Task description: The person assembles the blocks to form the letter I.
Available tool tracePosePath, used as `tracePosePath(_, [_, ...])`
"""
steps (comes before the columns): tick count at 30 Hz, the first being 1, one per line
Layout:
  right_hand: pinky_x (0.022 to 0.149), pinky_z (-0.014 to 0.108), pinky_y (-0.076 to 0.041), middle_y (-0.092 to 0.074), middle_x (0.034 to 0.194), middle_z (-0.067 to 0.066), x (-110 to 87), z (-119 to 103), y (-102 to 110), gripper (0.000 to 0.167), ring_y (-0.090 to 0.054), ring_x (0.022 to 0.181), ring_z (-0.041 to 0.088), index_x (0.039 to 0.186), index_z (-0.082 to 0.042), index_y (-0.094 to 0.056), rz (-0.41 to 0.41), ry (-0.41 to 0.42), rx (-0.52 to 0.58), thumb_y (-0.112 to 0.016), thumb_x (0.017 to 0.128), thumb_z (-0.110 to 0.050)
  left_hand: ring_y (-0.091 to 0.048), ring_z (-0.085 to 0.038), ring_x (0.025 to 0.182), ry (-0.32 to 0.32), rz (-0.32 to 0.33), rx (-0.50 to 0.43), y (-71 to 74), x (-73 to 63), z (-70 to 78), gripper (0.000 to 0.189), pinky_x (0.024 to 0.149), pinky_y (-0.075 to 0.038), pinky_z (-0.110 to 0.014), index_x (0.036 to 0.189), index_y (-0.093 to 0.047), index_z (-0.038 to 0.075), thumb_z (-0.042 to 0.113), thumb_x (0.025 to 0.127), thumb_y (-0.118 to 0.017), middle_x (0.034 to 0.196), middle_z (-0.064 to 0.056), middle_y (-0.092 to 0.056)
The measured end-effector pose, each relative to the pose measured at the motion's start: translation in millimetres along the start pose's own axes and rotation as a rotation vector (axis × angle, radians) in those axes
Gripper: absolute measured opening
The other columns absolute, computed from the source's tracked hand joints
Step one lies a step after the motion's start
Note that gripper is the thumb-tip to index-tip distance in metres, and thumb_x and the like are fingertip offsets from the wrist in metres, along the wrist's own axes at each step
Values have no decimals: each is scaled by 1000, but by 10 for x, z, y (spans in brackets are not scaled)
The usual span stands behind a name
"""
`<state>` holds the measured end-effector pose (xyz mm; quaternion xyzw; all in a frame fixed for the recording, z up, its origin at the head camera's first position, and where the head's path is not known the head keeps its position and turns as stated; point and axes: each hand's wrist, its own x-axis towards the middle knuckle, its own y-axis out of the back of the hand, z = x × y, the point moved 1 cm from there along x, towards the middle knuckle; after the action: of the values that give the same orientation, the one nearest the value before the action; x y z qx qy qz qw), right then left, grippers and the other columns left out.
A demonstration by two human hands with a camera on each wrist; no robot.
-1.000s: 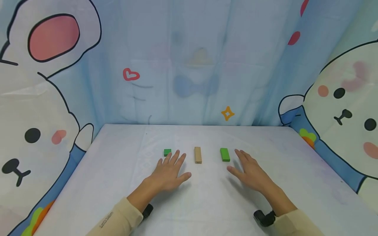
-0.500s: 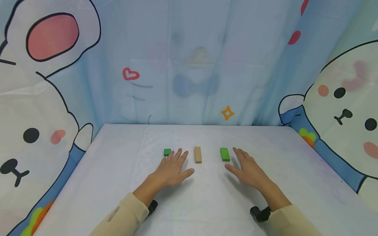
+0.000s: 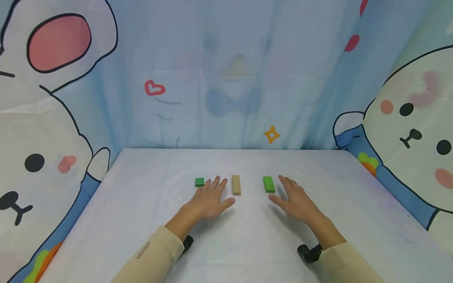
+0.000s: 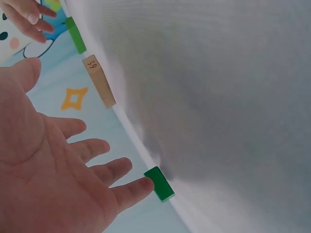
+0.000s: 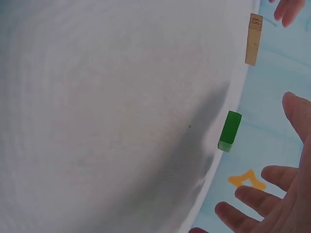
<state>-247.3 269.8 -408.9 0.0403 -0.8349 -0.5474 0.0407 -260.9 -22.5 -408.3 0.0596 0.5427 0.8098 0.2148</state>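
Three small blocks stand in a row on the white table. At the left is a dark green block [image 3: 199, 182], in the middle a plain wooden block [image 3: 236, 185] with a number on its end, at the right a lighter green block [image 3: 269, 184]. My left hand [image 3: 209, 200] hovers with fingers spread between the dark green and wooden blocks; its fingertips overlap the dark green block [image 4: 159, 184] in the left wrist view. My right hand [image 3: 296, 200] hovers just right of the lighter green block [image 5: 230, 131], fingers extended. Neither hand holds anything.
The white table [image 3: 141, 204] reaches back to a blue curtain [image 3: 233, 118] printed with cartoon animals, which also hangs at both sides. Black wrist cameras sit under both forearms, the right camera [image 3: 309, 253] showing more fully.
My left hand has moved a little to the right and forward, nearer the wooden block. My right hand has shifted slightly left and forward. The blocks stay put.
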Motion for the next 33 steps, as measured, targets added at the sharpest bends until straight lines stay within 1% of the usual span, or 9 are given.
tracePosePath(5, [113, 74, -32, -23, 164, 35, 22, -9, 7, 93, -27, 148, 58, 163, 0, -22, -3, 19, 7, -59, 100, -57, -16, -38, 160, 9, -1, -11, 5, 51, 2, 78, 127, -19, -59, 166, -22, 16, 61, 106, -40, 174, -11, -16])
tracePosePath(14, [113, 74, -32, -25, 163, 36, 78, -37, -12, 91, -28, 147, 58, 162, 1, -23, -5, 21, 6, -60, 100, -55, -15, -40, 160, 15, 3, -34, 11, 139, 21, 77, 126, -20, -60, 166, -22, 15, 59, 106, -41, 174, -13, -16])
tracePosePath(20, [113, 73, -32, -25, 162, 36, 125, -37, -28, 93, -29, 147, 58, 162, 1, -23, -10, 15, 1, -58, 100, -58, -19, -40, 159, 11, -9, -26, 0, 215, 16, 77, 127, -23, -54, 166, -21, 13, 58, 106, -41, 174, -14, -16])
tracePosePath(24, [113, 72, -32, -26, 162, 36, 163, -39, -31, 92, -30, 146, 58, 162, 2, -23, -11, 14, -5, -58, 100, -57, -20, -40, 159, 6, -10, -24, 5, 240, 18, 78, 128, -22, -50, 166, -22, 11, 57, 106, -42, 173, -15, -16])
tracePosePath(30, [115, 71, -31, -26, 162, 37, 220, -39, -52, 90, -29, 147, 58, 161, 4, -23, -30, -9, -1, -59, 101, -53, -22, -40, 158, 12, -1, -2, -16, 287, 44, 79, 128, -24, -48, 166, -23, 11, 59, 106, -41, 173, -16, -19])
tracePosePath(33, [116, 71, -30, -25, 162, 37, 244, -40, -60, 90, -28, 148, 57, 161, 4, -22, -46, -32, 4, -60, 101, -52, -23, -40, 158, 26, -3, -5, -28, 313, 73, 79, 127, -25, -51, 166, -24, 12, 59, 105, -42, 172, -15, -21])
